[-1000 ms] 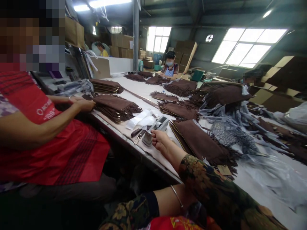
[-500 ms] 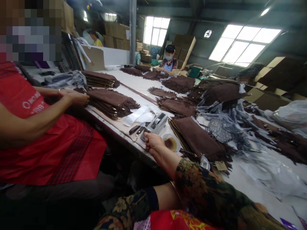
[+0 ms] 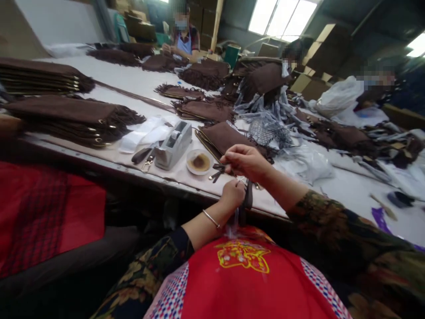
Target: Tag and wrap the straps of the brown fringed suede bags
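My left hand (image 3: 233,193) is closed at the table's front edge, round a dark strap (image 3: 247,195) that hangs over my lap. Just above it, my right hand (image 3: 244,161) pinches something dark and small; its fingers partly cover short dark strips with metal ends (image 3: 217,172). To the left lie a round tape roll (image 3: 199,162) and a grey tape dispenser (image 3: 174,146). A dark wrist strap with a metal clasp (image 3: 148,163) rests beside the dispenser. Behind my right hand is a brown fringed pouch stack (image 3: 229,137).
Stacked brown pouches (image 3: 66,113) lie at the left, near a co-worker's red apron (image 3: 49,212). White strips (image 3: 142,133) lie behind the dispenser. Clear plastic bags (image 3: 305,164) and more pouches cover the right. A masked person (image 3: 186,42) sits across the table (image 3: 345,186).
The view has swung right and down. My right hand has moved away from the tape dispenser to beside my left hand, which now shows with the dark strap.
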The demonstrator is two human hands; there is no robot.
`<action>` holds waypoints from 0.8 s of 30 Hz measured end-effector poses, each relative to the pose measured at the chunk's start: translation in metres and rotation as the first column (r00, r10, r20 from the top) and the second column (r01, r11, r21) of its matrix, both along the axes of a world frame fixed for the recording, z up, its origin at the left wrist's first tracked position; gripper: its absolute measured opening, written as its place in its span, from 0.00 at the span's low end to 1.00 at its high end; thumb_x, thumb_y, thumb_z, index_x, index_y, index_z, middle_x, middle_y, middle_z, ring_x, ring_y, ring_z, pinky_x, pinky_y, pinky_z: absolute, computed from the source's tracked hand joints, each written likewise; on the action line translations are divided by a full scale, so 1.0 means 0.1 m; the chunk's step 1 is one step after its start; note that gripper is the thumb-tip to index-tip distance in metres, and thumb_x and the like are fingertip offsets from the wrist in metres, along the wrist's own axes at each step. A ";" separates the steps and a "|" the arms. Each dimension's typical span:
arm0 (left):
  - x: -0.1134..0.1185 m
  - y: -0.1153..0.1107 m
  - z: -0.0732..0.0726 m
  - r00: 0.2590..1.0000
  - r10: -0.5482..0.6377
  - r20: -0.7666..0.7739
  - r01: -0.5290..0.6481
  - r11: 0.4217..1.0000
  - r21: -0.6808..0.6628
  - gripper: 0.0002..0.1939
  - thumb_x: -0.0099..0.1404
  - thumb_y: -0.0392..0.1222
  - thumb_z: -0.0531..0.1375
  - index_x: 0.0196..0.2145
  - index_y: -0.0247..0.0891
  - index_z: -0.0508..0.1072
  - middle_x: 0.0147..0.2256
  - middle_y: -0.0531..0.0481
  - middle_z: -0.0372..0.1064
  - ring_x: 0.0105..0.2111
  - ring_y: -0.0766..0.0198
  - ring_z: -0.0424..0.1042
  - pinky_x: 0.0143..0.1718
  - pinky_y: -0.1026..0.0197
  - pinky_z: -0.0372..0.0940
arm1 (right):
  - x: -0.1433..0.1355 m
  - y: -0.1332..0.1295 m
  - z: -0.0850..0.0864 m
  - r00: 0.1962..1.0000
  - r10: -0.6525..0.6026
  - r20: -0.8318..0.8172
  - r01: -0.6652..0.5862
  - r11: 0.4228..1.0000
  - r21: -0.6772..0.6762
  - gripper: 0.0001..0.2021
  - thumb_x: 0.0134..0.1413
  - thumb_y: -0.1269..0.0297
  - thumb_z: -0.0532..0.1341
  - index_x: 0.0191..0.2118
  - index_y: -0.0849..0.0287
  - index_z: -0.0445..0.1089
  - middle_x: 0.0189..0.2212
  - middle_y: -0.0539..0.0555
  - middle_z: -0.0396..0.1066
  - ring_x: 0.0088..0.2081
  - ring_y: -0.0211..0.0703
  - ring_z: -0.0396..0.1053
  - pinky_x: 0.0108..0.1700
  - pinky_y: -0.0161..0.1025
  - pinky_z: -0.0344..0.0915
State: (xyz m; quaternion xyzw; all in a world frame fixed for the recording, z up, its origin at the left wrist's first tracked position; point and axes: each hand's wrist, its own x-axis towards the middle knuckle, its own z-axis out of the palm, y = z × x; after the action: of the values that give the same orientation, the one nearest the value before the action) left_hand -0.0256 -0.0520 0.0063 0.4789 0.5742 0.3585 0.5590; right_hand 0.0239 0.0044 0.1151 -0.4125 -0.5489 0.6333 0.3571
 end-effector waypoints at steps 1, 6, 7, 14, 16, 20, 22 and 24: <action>0.01 0.04 -0.04 1.000 -0.011 -0.029 0.012 1.000 0.015 0.14 0.70 0.46 0.54 0.39 0.33 0.74 0.36 0.44 0.72 0.34 0.63 0.70 0.34 0.61 0.66 | 0.26 0.03 0.01 0.998 -0.045 0.032 0.045 0.999 0.012 0.17 0.42 0.55 0.71 0.32 0.61 0.69 0.26 0.51 0.74 0.22 0.35 0.70 0.15 0.27 0.50; -0.06 0.12 -0.09 0.966 -0.022 -0.259 0.069 0.982 0.174 0.16 0.68 0.45 0.52 0.29 0.36 0.73 0.27 0.47 0.72 0.29 0.63 0.68 0.31 0.63 0.60 | 1.04 0.07 -0.16 0.940 -0.078 0.333 0.070 0.997 0.034 0.15 0.44 0.58 0.71 0.31 0.63 0.70 0.20 0.49 0.70 0.17 0.32 0.64 0.16 0.28 0.56; -0.08 0.12 -0.08 0.951 -0.018 -0.308 0.085 0.975 0.204 0.15 0.68 0.44 0.51 0.29 0.36 0.74 0.27 0.47 0.72 0.29 0.62 0.69 0.32 0.62 0.60 | 1.09 0.06 -0.21 0.917 -0.043 0.397 0.037 0.999 0.023 0.13 0.46 0.59 0.70 0.31 0.64 0.71 0.19 0.49 0.70 0.17 0.32 0.64 0.16 0.29 0.57; -0.08 0.02 0.00 0.815 0.022 -0.579 0.193 0.932 0.306 0.13 0.70 0.43 0.50 0.36 0.38 0.74 0.34 0.44 0.75 0.35 0.59 0.72 0.36 0.61 0.60 | 1.03 0.04 -0.37 0.740 0.221 0.635 -0.238 0.969 -0.059 0.07 0.57 0.66 0.60 0.30 0.63 0.71 0.18 0.46 0.66 0.17 0.30 0.60 0.17 0.28 0.53; -0.07 0.00 0.00 0.766 0.034 -0.642 0.220 0.924 0.312 0.14 0.71 0.44 0.49 0.37 0.38 0.73 0.35 0.44 0.76 0.36 0.58 0.73 0.36 0.60 0.60 | 0.99 0.08 -0.38 0.708 0.244 0.663 -0.274 0.960 -0.061 0.08 0.57 0.67 0.59 0.29 0.62 0.70 0.16 0.46 0.65 0.16 0.30 0.59 0.18 0.29 0.52; -0.06 -0.05 -0.01 0.664 0.053 -0.746 0.259 0.920 0.296 0.15 0.72 0.46 0.47 0.40 0.39 0.72 0.36 0.43 0.75 0.36 0.57 0.74 0.36 0.59 0.61 | 0.93 0.17 -0.40 0.654 0.283 0.702 -0.311 0.946 -0.091 0.07 0.55 0.68 0.60 0.28 0.63 0.72 0.16 0.46 0.64 0.17 0.31 0.59 0.19 0.30 0.53; -0.05 -0.08 0.00 0.624 0.050 -0.780 0.264 0.926 0.271 0.17 0.73 0.47 0.46 0.40 0.39 0.72 0.36 0.43 0.75 0.36 0.56 0.74 0.36 0.59 0.62 | 0.89 0.20 -0.40 0.618 0.293 0.729 -0.311 0.943 -0.116 0.06 0.54 0.69 0.61 0.28 0.63 0.73 0.15 0.46 0.65 0.18 0.31 0.59 0.20 0.30 0.54; -0.04 -0.10 0.00 0.596 0.046 -0.801 0.265 0.931 0.251 0.18 0.73 0.48 0.45 0.41 0.39 0.71 0.37 0.43 0.75 0.36 0.56 0.75 0.36 0.59 0.62 | 0.86 0.21 -0.38 0.597 0.296 0.746 -0.309 0.943 -0.127 0.05 0.53 0.71 0.61 0.28 0.63 0.73 0.15 0.46 0.65 0.18 0.31 0.59 0.21 0.30 0.54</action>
State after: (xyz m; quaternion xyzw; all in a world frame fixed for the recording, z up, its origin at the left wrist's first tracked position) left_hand -0.0294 -0.0620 0.0066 0.7128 0.6590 0.1665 0.1729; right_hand 0.1098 0.0258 0.0768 -0.5362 -0.7136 0.4507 -0.0133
